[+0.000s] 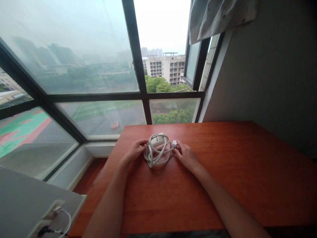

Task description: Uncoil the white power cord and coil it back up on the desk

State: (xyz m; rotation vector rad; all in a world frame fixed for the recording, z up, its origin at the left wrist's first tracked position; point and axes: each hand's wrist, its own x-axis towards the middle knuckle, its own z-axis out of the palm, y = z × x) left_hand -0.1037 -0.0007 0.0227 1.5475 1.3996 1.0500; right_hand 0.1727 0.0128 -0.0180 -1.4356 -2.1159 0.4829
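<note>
On the reddish-brown table (pixel 210 165) lies a white power strip (pixel 157 140), its outlets partly covered by its own coiled cord (pixel 158 161). The loops of the cord cross over one another. At the coil's right side my right hand (pixel 184 154) pinches the white plug (pixel 174 143) at the cord's end between its fingers. My left hand (pixel 135 150) is at the left edge of the coil, with thumb and fingers curled against the loops; exactly what they grip is partly hidden.
Dark-framed windows (pixel 145 96) stand behind the table, one pane swung outward at the right. A curtain (pixel 220 19) hangs at upper right beside a grey wall (pixel 260 72). Wall sockets (pixel 53 211) with plugged-in cables are at lower left, beyond the table's left edge.
</note>
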